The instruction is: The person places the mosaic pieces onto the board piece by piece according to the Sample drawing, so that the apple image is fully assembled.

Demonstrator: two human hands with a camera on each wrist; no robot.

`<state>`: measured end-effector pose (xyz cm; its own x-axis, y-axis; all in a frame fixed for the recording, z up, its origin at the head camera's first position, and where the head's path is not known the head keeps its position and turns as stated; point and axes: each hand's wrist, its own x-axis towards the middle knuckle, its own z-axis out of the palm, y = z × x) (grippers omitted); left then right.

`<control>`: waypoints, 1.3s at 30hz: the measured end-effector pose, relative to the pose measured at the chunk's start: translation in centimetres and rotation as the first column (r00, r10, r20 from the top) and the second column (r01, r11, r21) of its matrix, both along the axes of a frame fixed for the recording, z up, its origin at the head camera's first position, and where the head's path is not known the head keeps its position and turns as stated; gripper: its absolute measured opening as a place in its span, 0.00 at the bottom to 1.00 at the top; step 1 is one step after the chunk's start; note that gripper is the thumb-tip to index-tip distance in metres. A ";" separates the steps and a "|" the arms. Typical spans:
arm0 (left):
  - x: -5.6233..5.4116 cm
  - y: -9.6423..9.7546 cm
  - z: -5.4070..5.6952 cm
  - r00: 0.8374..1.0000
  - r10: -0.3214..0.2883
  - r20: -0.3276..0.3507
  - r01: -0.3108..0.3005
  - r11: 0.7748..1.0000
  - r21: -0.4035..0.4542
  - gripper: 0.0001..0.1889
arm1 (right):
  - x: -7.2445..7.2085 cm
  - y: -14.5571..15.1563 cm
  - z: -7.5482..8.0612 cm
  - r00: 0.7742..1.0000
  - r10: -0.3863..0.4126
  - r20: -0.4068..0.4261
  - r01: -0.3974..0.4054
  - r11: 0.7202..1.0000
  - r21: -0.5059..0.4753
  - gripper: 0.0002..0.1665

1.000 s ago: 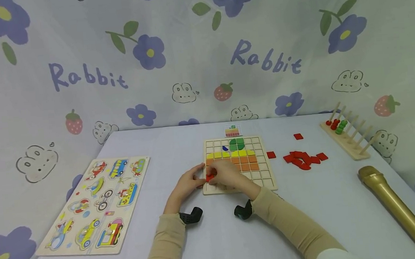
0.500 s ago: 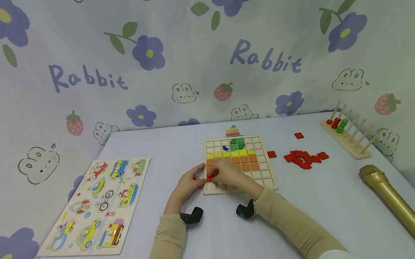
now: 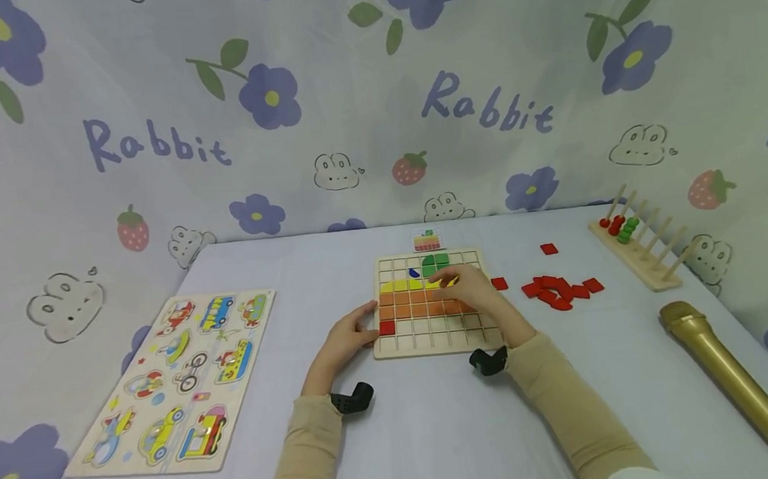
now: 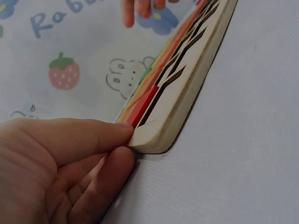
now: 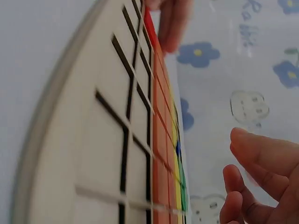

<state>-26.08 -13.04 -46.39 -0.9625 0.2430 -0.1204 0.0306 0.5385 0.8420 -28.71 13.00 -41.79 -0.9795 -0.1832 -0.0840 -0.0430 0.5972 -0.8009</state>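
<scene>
One red tile (image 3: 387, 328) lies beside your left grip (image 3: 346, 342), which pinches the grid board (image 3: 443, 347) edge; your right grip (image 3: 478, 294), loosely spread, hangs over orange tiles (image 3: 403, 304).

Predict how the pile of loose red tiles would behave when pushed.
The red tiles look flat, so they would probably slide rather than roll. Some appear to overlap, so they may spread. Their crisp edges suggest stiff pieces.

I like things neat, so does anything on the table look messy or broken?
The loose red tiles look messy: they lie jumbled right of the board, some overlapping, with one off alone farther back. Nothing looks broken.
</scene>
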 end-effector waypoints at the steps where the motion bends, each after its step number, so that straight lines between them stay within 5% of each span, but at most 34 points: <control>1: 0.0 0.0 0.0 1.000 0.002 -0.001 -0.002 1.000 0.001 0.31 | -0.2 1.2 0.0 0.999 -0.031 0.010 0.031 0.999 -0.004 0.20; 6: 0.0 -0.1 0.0 1.000 0.003 -0.002 -0.003 1.000 0.010 0.31 | -0.6 6.6 -0.2 0.983 -0.161 0.086 0.167 0.984 -0.064 0.24; 12: 0.1 0.0 -0.4 1.000 0.007 0.001 -0.007 1.000 0.001 0.31 | -0.8 10.0 -1.3 0.948 -0.282 0.148 0.288 0.957 -0.023 0.24; 21: 0.1 0.2 -0.1 1.000 0.008 0.002 -0.008 1.000 -0.006 0.31 | -0.6 9.8 -1.6 0.968 -0.239 0.075 0.222 0.956 0.193 0.25; 28: -0.1 0.2 -0.1 1.000 0.021 0.011 -0.021 1.000 -0.020 0.32 | -0.7 9.5 -1.4 0.973 -0.229 0.040 0.215 0.952 0.219 0.19; 34: -0.1 0.1 -0.1 1.000 0.010 0.006 -0.010 1.000 -0.012 0.32 | -0.5 9.3 -0.8 0.966 -0.258 -0.008 0.257 0.961 0.103 0.16; 37: 0.0 0.1 0.0 1.000 0.003 0.003 -0.003 1.000 -0.004 0.32 | -0.6 8.6 -0.2 0.966 -0.252 0.052 0.255 0.964 -0.070 0.19; 39: 0.0 0.1 0.1 1.000 0.000 0.002 0.000 1.000 -0.003 0.32 | -0.7 7.7 0.2 0.967 -0.215 0.135 0.242 0.942 -0.232 0.22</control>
